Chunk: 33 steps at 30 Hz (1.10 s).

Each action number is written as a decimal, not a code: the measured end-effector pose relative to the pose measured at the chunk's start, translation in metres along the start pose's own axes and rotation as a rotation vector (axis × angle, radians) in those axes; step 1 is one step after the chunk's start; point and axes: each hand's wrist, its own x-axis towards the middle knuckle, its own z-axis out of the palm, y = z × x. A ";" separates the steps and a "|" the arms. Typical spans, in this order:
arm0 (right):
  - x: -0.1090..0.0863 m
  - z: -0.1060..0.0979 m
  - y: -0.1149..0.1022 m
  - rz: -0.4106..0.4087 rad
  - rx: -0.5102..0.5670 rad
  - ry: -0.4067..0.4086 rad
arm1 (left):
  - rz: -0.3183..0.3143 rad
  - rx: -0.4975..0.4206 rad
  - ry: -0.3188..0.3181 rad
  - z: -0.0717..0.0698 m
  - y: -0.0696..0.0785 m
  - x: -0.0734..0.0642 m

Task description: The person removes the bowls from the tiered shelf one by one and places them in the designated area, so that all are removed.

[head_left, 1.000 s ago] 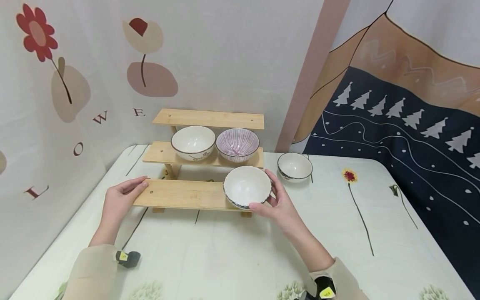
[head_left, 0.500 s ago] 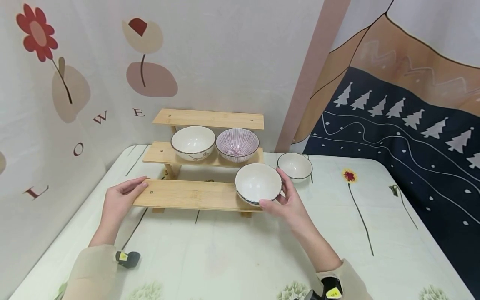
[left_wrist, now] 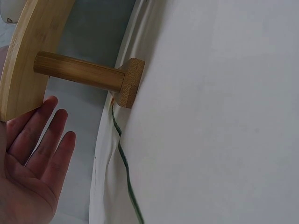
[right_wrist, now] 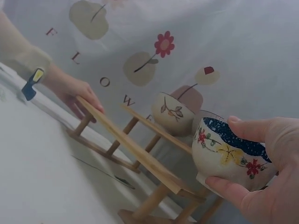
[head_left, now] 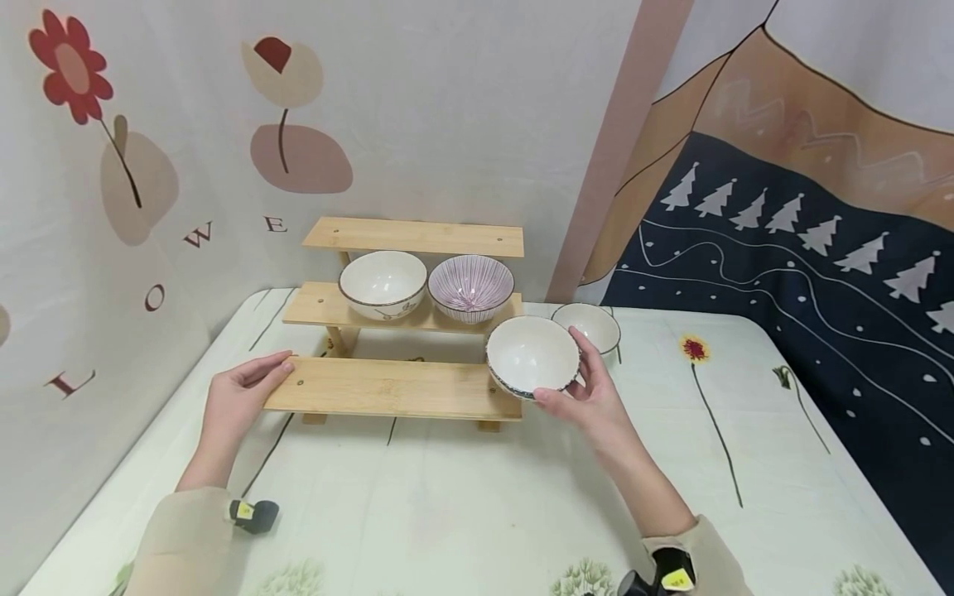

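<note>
My right hand (head_left: 596,406) holds a white bowl (head_left: 531,356) by its rim and underside, tilted, over the right end of the lowest board. Red and yellow flowers and a dark blue rim band show on the bowl's outside (right_wrist: 229,156) in the right wrist view. At the left end of the three-tier wooden shelf rack (head_left: 387,389), my left hand (head_left: 234,406) pinches the lowest board; its other fingers (left_wrist: 58,154) extend below. On the middle board sit a white bowl with a brown rim (head_left: 383,281) and a purple-striped bowl (head_left: 472,285), side by side.
Another small white bowl (head_left: 585,327) stands on the flower-printed tablecloth (head_left: 447,505) right of the rack, partly hidden behind the held bowl and my right hand. A printed cloth backdrop (head_left: 447,108) rises close behind the rack.
My right hand has carried the bowl rightward and slightly up, from over the lowest board toward its right end and beyond. My left hand and the rack have stayed put.
</note>
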 end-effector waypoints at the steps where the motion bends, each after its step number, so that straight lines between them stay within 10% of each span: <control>1: 0.000 -0.001 0.000 0.001 0.000 0.004 | 0.000 0.003 0.000 0.000 0.000 0.000; 33: 0.007 -0.047 -0.017 0.022 0.111 0.211 | -0.001 0.008 0.005 0.000 0.002 -0.002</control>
